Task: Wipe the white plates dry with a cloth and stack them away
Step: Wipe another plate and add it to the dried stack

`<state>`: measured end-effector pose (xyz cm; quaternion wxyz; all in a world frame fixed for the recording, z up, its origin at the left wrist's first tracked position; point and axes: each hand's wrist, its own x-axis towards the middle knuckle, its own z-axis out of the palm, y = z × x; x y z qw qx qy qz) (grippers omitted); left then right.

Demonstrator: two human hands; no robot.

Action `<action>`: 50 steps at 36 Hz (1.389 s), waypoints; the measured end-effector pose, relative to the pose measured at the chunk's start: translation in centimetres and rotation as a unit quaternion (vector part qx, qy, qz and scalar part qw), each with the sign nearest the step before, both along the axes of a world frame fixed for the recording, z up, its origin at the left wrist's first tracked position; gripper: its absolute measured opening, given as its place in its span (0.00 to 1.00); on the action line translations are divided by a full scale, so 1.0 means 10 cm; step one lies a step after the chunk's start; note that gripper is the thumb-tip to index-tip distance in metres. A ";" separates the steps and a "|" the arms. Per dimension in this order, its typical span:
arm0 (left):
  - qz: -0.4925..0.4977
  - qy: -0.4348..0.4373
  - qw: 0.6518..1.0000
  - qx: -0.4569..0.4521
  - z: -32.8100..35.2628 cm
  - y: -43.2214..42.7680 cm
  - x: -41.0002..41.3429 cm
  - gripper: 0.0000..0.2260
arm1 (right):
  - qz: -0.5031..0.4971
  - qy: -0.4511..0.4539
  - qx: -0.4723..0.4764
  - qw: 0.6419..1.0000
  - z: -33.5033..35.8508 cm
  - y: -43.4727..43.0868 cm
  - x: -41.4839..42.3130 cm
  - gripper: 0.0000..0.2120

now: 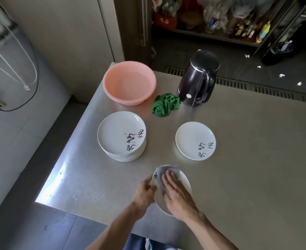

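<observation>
My left hand grips the left rim of a white plate, which is tilted just above the steel table near its front edge. My right hand lies flat on a grey cloth and presses it against the plate's face. A tall stack of white plates with black and pink markings stands to the left. A low stack of the same plates sits to the right.
A pink basin stands at the table's far left corner. A crumpled green cloth lies beside a dark electric kettle. The table's left edge drops to the floor. Shelves with clutter stand beyond the table.
</observation>
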<state>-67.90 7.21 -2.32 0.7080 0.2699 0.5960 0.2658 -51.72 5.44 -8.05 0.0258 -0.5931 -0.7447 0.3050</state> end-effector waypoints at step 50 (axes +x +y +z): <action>-0.005 0.000 1.000 0.008 0.05 -0.11 -0.03 0.23 | -0.060 0.084 -0.012 0.995 0.03 -0.08 -0.05 0.28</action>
